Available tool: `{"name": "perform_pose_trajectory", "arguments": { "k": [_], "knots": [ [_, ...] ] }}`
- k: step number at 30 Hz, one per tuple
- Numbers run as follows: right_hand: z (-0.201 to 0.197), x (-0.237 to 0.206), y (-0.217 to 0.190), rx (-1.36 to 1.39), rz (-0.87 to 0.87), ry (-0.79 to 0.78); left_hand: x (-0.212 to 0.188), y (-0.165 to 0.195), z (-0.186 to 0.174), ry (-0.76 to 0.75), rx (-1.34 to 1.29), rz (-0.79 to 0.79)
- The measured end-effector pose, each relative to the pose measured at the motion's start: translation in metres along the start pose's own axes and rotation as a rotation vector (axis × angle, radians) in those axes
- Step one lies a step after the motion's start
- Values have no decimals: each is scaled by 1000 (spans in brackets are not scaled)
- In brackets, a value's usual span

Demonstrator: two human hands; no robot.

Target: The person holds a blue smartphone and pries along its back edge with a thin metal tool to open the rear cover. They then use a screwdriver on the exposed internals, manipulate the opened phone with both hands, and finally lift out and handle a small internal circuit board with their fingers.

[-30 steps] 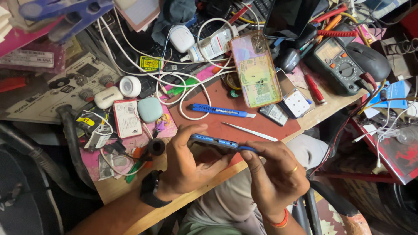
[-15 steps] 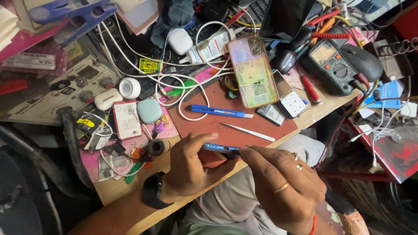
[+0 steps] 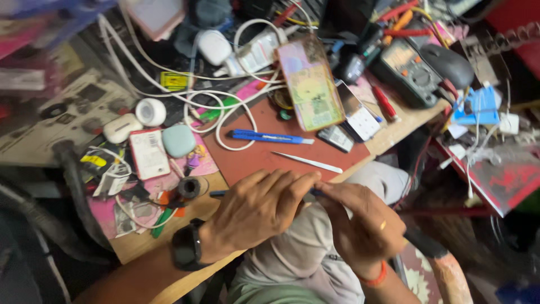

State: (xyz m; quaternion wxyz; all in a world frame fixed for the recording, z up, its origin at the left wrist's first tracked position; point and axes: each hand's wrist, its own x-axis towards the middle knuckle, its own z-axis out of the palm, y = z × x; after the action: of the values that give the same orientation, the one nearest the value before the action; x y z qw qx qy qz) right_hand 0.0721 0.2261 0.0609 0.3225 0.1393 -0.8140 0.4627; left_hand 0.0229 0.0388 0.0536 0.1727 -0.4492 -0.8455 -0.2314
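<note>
Inspector: Presently the slim dark-blue device (image 3: 218, 193) sits edge-up at the bench's front rim, pinched between left hand (image 3: 256, 211) and right hand (image 3: 363, 225), both closed on it. It looks light, stiff, slippery; best gripped by its long edges.

Clerk: Labels?

Inspector: Yellow sticker (image 3: 174, 81) rearward; red-white rectangular pack (image 3: 149, 153) left.

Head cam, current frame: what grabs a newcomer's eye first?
The two hands at bottom centre: the left hand, with a black wristwatch, and the right hand close together on a thin dark tool with a blue part at the bench edge. Behind them, on the red mat, lie a blue utility knife and a pale spudger. White cables loop across the clutter, and a multimeter sits far right.
</note>
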Motion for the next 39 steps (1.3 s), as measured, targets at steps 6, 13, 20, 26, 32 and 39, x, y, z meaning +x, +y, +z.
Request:
{"name": "perform_pose_trajectory", "arguments": {
  "k": [6, 13, 20, 26, 32, 39],
  "knots": [
    [17, -33, 44, 196, 258, 121, 15, -9, 13, -102, 150, 32],
    [20, -52, 66, 243, 351, 92, 15, -8, 8, -245, 49, -94],
    [29, -56, 72, 221, 313, 137, 6, -6, 1, -221, 129, -89],
    [20, -47, 70, 135, 248, 43, 6, -7, 4, -184, 111, -82],
    [19, -47, 69, 127, 231, 28, 3, -5, 5, -169, 116, -69],
    [29, -53, 70, 180, 237, 114, 1, -4, 6, -165, 131, -49]
  ]
}}
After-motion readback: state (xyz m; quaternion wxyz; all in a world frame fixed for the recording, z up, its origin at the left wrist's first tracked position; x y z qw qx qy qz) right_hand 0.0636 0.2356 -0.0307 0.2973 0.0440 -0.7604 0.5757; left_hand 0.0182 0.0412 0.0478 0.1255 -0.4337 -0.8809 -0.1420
